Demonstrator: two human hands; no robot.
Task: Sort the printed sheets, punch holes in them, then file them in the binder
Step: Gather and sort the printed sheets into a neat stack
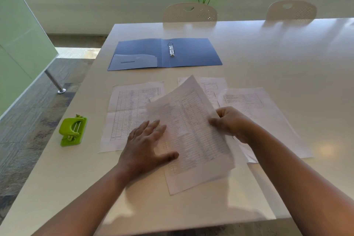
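The step in hand looks like sorting: the right hand [229,121] is pinched on the right edge of a printed sheet [191,132], thumb over and fingers under, lifting that edge so the page tilts up off the desk [287,53], while the left hand [147,143] lies flat and spread, palm down, on the sheet's left part and on the papers beneath. To do this well, the flat hand should keep the lower pages from sliding while the pinching hand peels only one page, lifting it clear before carrying it across, and the pages should end in one squared stack with edges flush, since the punch will want aligned edges. More printed sheets are spread on the desk: one left sheet [132,113] lies flat just beyond and left of the left hand, partly under the lifted page, and a right sheet [254,105] lies past the right hand, with another far sheet [210,84] peeking out behind the lifted page. The green hole punch [73,130] sits near the left edge of the desk, well apart from the left hand and untouched. The blue binder [164,53] lies open and flat at the far side, beyond all the papers, its metal rings [171,49] apparently closed, with nothing filed yet.
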